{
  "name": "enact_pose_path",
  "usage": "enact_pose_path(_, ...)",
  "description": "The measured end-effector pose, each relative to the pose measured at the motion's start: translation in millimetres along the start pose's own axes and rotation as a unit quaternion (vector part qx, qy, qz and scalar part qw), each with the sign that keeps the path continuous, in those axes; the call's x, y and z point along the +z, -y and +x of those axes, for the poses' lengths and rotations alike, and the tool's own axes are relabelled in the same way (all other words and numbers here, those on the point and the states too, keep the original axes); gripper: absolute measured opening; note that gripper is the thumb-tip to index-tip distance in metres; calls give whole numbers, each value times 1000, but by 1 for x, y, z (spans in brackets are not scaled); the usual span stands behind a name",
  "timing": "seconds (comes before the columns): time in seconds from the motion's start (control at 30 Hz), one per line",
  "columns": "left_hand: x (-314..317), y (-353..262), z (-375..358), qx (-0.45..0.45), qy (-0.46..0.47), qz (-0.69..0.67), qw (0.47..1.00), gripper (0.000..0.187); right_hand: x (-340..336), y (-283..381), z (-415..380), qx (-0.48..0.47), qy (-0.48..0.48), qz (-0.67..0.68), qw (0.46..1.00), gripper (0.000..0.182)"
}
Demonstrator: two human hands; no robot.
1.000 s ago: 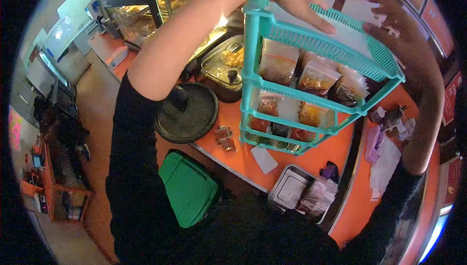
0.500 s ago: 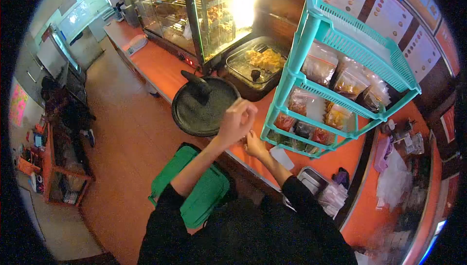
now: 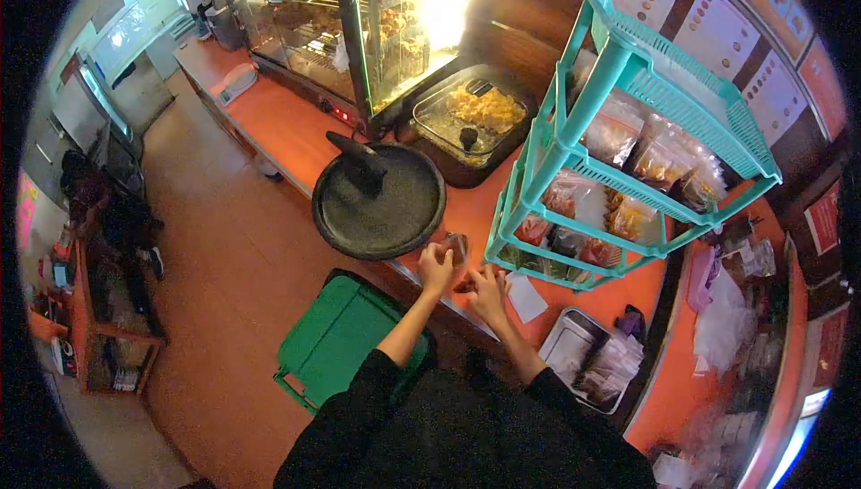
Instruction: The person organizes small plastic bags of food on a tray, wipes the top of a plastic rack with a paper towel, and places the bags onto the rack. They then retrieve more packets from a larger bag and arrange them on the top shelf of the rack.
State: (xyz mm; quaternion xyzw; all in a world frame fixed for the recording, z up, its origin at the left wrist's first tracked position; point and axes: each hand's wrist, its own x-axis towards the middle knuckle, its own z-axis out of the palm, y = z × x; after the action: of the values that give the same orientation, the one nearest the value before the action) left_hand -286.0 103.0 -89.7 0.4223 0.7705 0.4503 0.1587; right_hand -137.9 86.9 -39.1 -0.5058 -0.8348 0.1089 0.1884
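Lowered hands (image 3: 462, 275) now close around small packet (image 3: 456, 247).

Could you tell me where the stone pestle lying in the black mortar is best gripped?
Probably by the raised upper end of the pestle, coming from above on the display-case side. It leans tilted in the mortar, its lower end on the bowl, so the top end stands clear of the rim.

floor (image 3: 229, 247): brown | counter (image 3: 296, 130): orange | display case (image 3: 359, 22): lit

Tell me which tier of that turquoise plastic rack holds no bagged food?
The top tier of the turquoise plastic rack: its mesh tray shows no bags, while the tiers below hold clear bags of food.
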Motion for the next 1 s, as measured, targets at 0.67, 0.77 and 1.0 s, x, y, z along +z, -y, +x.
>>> enact_pose_path(0.67,-81,-182,-68,23,424,-499,755,38,-199,6,-5,-24,-138,141,980,27)
enact_pose_path(0.77,-84,-203,-71,110,450,-421,780,38,-226,6,-6,-11,-131,244,961,18)
enact_pose_path(1.0,-96,-243,-80,115,486,-400,768,49,-262,0,-5,-20,-155,194,968,32)
